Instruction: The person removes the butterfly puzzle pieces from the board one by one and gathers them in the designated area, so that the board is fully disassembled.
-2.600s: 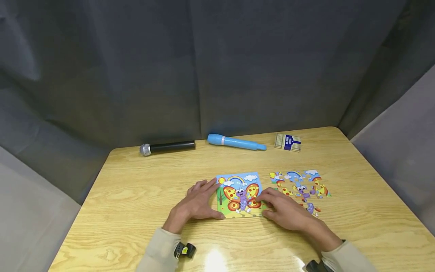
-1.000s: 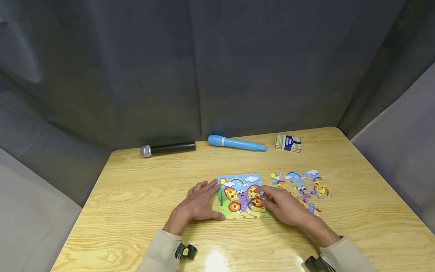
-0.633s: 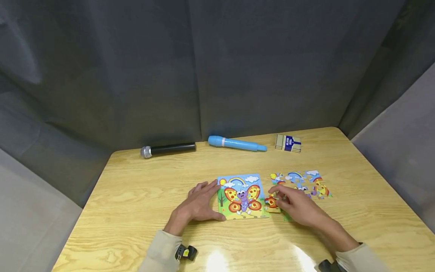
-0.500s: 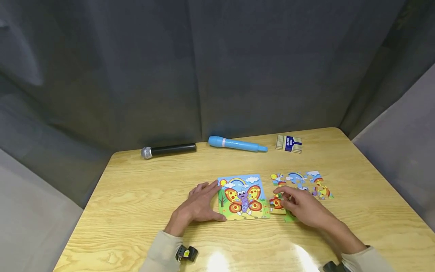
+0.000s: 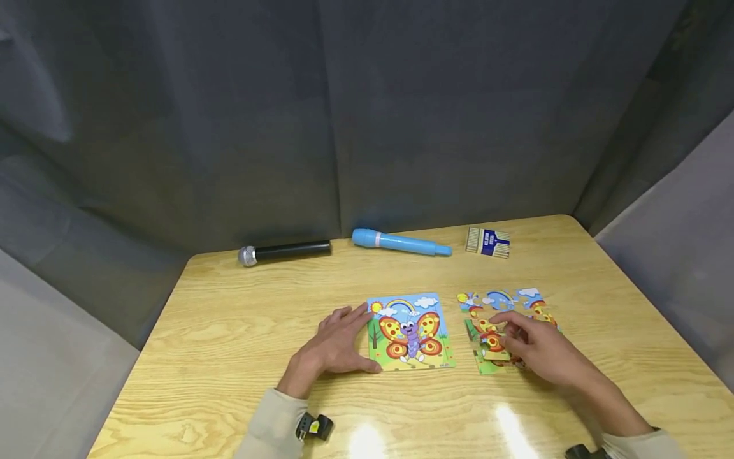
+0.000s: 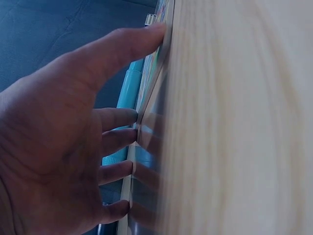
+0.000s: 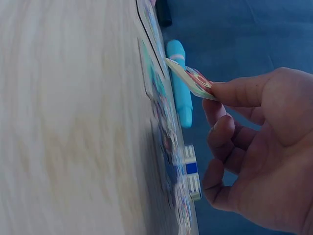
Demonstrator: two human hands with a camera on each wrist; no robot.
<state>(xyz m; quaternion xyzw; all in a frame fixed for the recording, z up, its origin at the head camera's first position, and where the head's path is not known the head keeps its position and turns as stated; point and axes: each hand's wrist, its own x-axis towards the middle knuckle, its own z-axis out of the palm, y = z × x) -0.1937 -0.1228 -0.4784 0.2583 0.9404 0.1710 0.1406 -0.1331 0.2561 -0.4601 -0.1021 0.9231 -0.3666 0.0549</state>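
Note:
A butterfly puzzle board (image 5: 410, 331) lies at the middle of the wooden table (image 5: 229, 331). My left hand (image 5: 335, 344) rests flat beside it, fingertips (image 6: 146, 36) against its left edge. To the right lies a loose group of puzzle pieces (image 5: 504, 306). My right hand (image 5: 536, 347) pinches one orange-and-red puzzle piece (image 5: 493, 343) just above that group. In the right wrist view the piece (image 7: 188, 78) is tilted, held between thumb and fingers above the table.
A black microphone (image 5: 283, 250), a blue toy microphone (image 5: 398, 242) and a small blue-and-white striped box (image 5: 487, 242) lie along the far table edge. Dark curtain hangs behind. The table's right corner sits near the box.
My right hand lifted a piece off the board's right side and carried it right, over the loose pieces. The left hand stayed against the board.

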